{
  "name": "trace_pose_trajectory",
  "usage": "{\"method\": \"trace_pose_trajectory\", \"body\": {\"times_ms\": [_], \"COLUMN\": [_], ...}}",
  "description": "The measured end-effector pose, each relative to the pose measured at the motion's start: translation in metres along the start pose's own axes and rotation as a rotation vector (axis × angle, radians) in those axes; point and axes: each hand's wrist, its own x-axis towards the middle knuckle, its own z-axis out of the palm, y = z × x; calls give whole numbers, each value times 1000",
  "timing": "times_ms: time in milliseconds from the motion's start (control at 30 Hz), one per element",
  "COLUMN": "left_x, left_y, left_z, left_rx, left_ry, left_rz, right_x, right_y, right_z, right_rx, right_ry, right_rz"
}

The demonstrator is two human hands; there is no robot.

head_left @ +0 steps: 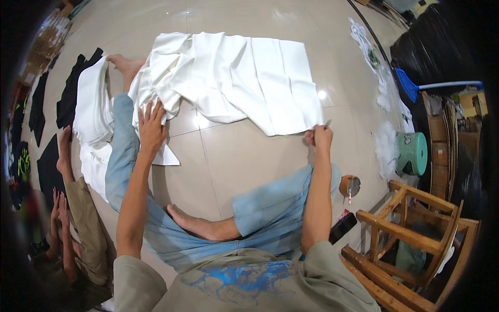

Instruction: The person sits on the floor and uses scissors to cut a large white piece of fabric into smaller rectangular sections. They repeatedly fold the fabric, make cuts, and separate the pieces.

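Glossy beige floor tiles (218,174) underfoot, catching bright spots of light (322,95).
Over on the right I see wooden furniture (397,230), with brown cardboard (439,148) and black plastic sheeting (431,41) beyond.

Brt, flr (223,161) glare, warped dk edges

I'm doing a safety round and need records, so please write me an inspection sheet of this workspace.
Surface: glossy beige tiled floor.
Job's things: wrinkled white cloth spread out; folded white stack left of it.
Clutter: black fabric pieces at left; round brown container and flat black object at right; white scraps beyond.
Hands: left hand spread on the cloth; right hand closed at its near right corner, a small dark object protruding, unidentifiable.
Cables: none certain; long dark line at upper right could be cable or pole.
Surroundings: wooden furniture, green roll; another person's hands at left.
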Motion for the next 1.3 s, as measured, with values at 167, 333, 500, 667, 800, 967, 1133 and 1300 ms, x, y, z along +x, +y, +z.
{"method": "trace_pose_trajectory", "body": {"times_ms": [167, 333, 500, 667, 800, 967, 1133, 1300], "left_x": [-19, 15, 38, 28, 27, -43, -121, -127], "left_y": [79, 209, 218, 89, 26, 125, 192, 186], "left_z": [-6, -25, 27, 29, 5, -28, -21, -15], "left_rx": [-286, -444, -251, -267, -171, -561, -660, -657], "left_ry": [237, 83, -114, -62, -204, 227, 40, 51], "left_rz": [-173, 141, 271, 205, 166, 69, 39, -31], "right_x": [-52, -10, 21, -35, -117, -165, -175, -170], "right_y": [7, -20, -6, 8, 50, 60, 33, 53], "right_z": [-29, -32, -24, 10, 43, 51, 54, 67], "right_rx": [-141, -173, -455, -598, -739, -791, -473, -472], "right_ry": [259, 269, -38, -364, -583, -472, -602, -649], "right_rz": [-457, -685, -602, -483, -554, -612, -521, -397]}}
